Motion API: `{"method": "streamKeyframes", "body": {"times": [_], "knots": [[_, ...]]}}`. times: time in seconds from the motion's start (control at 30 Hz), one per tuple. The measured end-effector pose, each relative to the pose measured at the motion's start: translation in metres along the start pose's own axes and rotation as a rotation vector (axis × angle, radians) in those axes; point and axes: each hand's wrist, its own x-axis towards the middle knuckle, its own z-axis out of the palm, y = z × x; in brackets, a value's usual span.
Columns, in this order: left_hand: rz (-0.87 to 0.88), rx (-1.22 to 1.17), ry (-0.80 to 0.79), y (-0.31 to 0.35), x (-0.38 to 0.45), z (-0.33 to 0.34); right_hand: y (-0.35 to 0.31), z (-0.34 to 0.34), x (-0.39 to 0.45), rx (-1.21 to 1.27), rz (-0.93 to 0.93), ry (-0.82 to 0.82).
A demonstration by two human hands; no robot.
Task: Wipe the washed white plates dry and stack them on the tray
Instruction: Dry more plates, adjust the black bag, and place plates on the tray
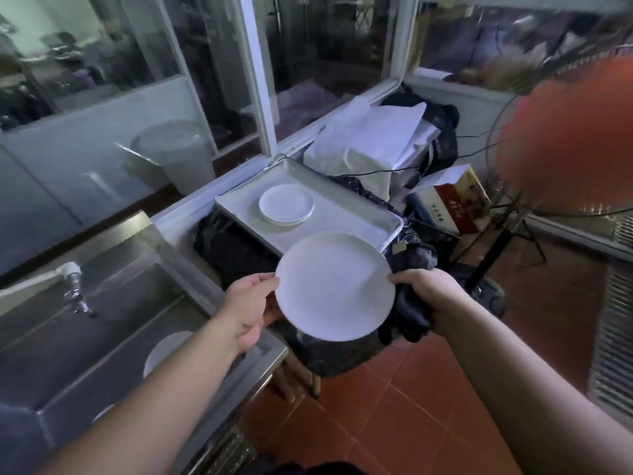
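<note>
Both hands are on one white plate (334, 286), held up in the air between the sink and the tray. The left hand (251, 303) grips the plate's left rim, thumb on top at the edge and fingers curled underneath. The right hand (423, 296) pinches the right rim with the thumb while the same hand clutches a dark cloth (409, 303), bunched against the plate's underside and far edge. The plate faces up towards the camera, tilted a little, and its surface looks clean.

Now the key line-up: the tray (346, 217) sits straight ahead and slightly left of the held plate, farther from the person, with its near corner tucked just behind the plate's top rim. On it, towards the far left part, waits a short stack of plates (286, 204). So the path to the stack runs forward and a touch left. Neither hand is clearly nearer, but the left one is free of the cloth, so it seems the better placed to carry the plate over alone.

Down in the sink (85, 337), at least one more plate (164, 351) lies on the bottom, so I judge the job is partway through. Whether this plate is fully dry underneath cannot be told from here.
</note>
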Motion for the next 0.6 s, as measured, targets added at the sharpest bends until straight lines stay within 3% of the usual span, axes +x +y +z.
{"method": "streamKeyframes", "body": {"times": [0.27,0.4,0.6], "knots": [[-0.044,0.034,-0.125,0.019,0.062,0.09,-0.008,-0.055,0.073,0.075,0.086,0.063],[-0.053,0.087,-0.16,0.026,0.116,0.119,-0.016,-0.063,0.125,0.048,0.112,0.154],[-0.106,0.109,-0.211,0.053,0.194,0.157,-0.06,-0.065,0.195,-0.009,0.166,0.163]]}}
